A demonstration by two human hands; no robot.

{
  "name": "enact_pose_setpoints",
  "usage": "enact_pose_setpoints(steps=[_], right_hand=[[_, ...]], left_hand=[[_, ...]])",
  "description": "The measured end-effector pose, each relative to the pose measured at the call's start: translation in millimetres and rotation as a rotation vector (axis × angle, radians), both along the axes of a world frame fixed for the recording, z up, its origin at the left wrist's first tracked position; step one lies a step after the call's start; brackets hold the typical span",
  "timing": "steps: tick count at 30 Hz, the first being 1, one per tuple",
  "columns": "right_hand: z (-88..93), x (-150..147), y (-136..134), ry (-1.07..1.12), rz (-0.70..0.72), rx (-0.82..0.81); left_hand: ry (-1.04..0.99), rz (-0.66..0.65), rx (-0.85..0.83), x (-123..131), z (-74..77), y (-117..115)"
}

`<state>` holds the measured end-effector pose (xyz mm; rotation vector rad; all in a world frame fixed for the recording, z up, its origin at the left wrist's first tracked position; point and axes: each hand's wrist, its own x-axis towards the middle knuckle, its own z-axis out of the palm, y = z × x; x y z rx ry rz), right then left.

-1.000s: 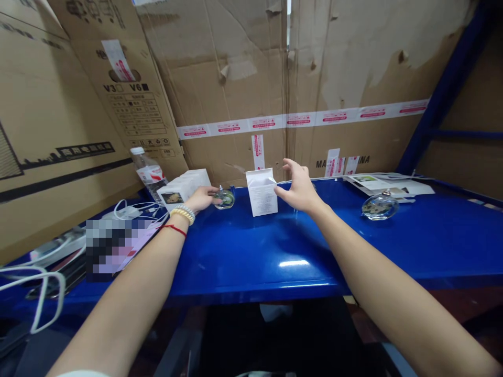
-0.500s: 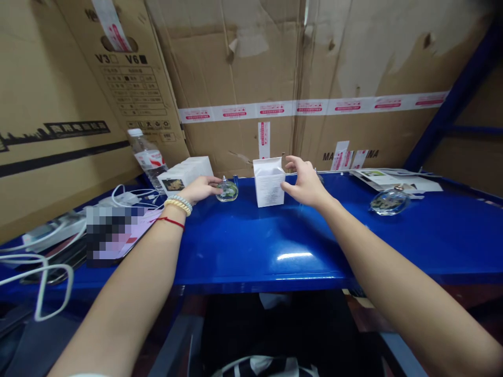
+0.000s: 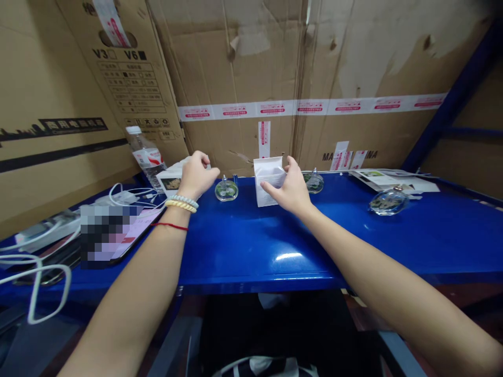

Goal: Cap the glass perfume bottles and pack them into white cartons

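Observation:
A small white box point(image 3: 265, 191) stands upright with its top flap raised. My right hand point(image 3: 291, 187) is at the box's right side, thumb in front and fingers behind, closed around it. My left hand point(image 3: 197, 175) is raised in front of the white boxes point(image 3: 168, 183) at the left, its fingers curled and thumb pointing right; nothing shows in it. Just right of that thumb stands a round glass bottle point(image 3: 227, 190) with a small blue cap point(image 3: 235, 179) behind it. Another glass bottle point(image 3: 315, 182) is partly hidden behind my right hand.
A third glass bottle point(image 3: 389, 201) lies tilted at the right, near flat printed card point(image 3: 393, 179). At the left are a water bottle point(image 3: 148, 155), white cables point(image 3: 37, 262) and a phone point(image 3: 129, 238). Cardboard point(image 3: 243, 68) backs the blue table point(image 3: 251, 246).
My left hand has let go of the glass bottle and moved up and left. My right hand has moved left onto the white box, uncovering the bottle behind it.

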<state>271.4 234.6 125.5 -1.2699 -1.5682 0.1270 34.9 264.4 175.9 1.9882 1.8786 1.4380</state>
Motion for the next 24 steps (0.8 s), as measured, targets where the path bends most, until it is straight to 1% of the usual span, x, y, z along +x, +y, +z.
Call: enact_pose_setpoints(steps=[1,2,4,6,8,9,11,13,15,16,18,21,22,24], right_hand=[[-1.0,-2,0,0.005,0.0,-0.003],[-1.9,-4,0,0.008,0.005,-0.013],[-3.3,-5,1,0.013,0.025,-0.046],[-3.8,-5,1,0.027,0.053,-0.09],[-2.9,-4,0,0.039,0.079,-0.136],[-2.2,-3,-1,0.041,0.092,-0.158],[-0.6,-3,-3,0.048,0.125,-0.194],[0.5,-2,-3,0.079,0.172,-0.223],[0.9,1,0,0.158,0.237,-0.246],[0.9,3,3,0.217,0.285,-0.268],[1.6,8,8,0.362,0.432,-0.324],[4.5,16,10,0.536,0.69,-0.407],[5.9,19,9,0.566,0.746,-0.421],[8.8,21,6,0.587,0.798,-0.445]], left_hand=[[-0.056,-0.005,0.049,12,-0.2,-3],[-0.126,-0.041,0.034,24,-2.5,-5],[-0.248,-0.186,-0.125,48,-12.7,-5],[-0.312,-0.36,-0.296,65,-26.0,-2],[-0.302,-0.536,-0.384,73,-37.3,1],[-0.28,-0.598,-0.397,74,-40.9,2],[-0.227,-0.668,-0.392,73,-43.6,1],[-0.178,-0.686,-0.391,70,-41.3,-3],[-0.141,-0.723,-0.407,68,-36.1,-8],[-0.135,-0.737,-0.414,68,-33.4,-11],[-0.152,-0.739,-0.392,69,-28.9,-15],[-0.207,-0.65,-0.289,70,-27.2,-16],[-0.217,-0.618,-0.258,70,-28.1,-15],[-0.229,-0.581,-0.228,70,-31.9,-12]])
